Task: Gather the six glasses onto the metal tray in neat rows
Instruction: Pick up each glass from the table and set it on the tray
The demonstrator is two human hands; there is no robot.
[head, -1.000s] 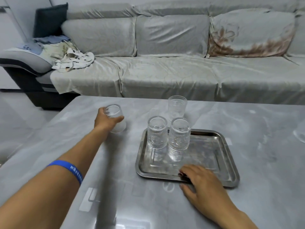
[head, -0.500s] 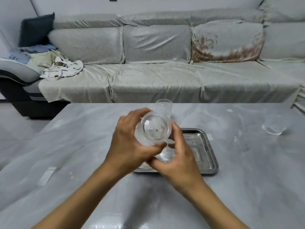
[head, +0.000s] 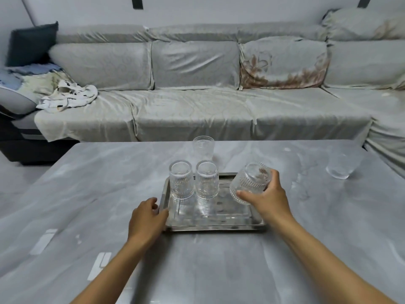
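A rectangular metal tray (head: pixel 219 223) lies on the grey marble table. Two ribbed clear glasses stand side by side at its back left: one glass (head: pixel 181 183) on the left, another glass (head: pixel 207 183) beside it. My right hand (head: pixel 268 198) grips a third ribbed glass (head: pixel 248 183), tilted, just above the tray's right part. My left hand (head: pixel 148 218) rests on the tray's left rim, fingers curled against it. A fourth glass (head: pixel 203 148) stands on the table behind the tray. A fifth glass (head: pixel 339 167) stands on the table far right.
The grey marble table (head: pixel 87 205) fills the lower view. A long sofa with grey covers (head: pixel 197 106) runs behind it. Crumpled cloths (head: pixel 68 97) and a dark cushion (head: pixel 30 43) lie at the sofa's left end.
The glass picked up by my left hand passed to my right hand, which now holds it over the tray's right side. My left hand dropped to the tray's left rim.
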